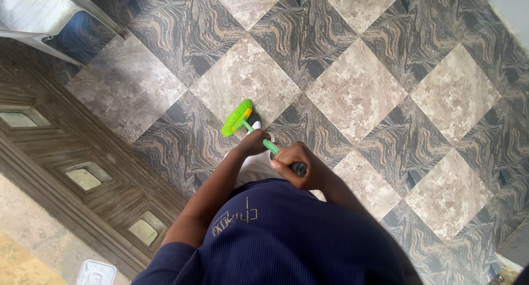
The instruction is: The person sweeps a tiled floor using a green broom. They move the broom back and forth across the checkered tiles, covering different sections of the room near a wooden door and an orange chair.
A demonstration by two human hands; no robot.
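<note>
fingers of both hands are clenched around the handle of a green broom (238, 118). the left hand (252, 143) grips lower down the handle, just below centre of the frame, and the right hand (297, 165) wraps the dark top end of the handle a little further right and lower. the bright green bristle head sits at centre frame, pressed against the floor (352, 87), with the handle slanting down to the right toward the body in a dark blue shirt (286, 241).

to sweep well from this grip, it seems best to keep the lower hand as the guide and the upper hand as the pivot, holding the bristles flat to the tiles and drawing short, overlapping strokes along one line, so dust is gathered rather than scattered. the bristle head looks tilted on one edge, so levelling it would likely catch more.

the floor is laid with large diamond-set tiles, pale beige marble pattern alternating with dark brown swirled ones; it looks smooth and hard, and the busy pattern could hide fine dirt. a carved wooden door (82, 164) with small glass panes runs along the left side of the frame. a pale plastic chair (38, 15) shows at the upper left, and a small white plastic container (96, 273) sits at the lower left beyond the door, on rougher ground.
</note>
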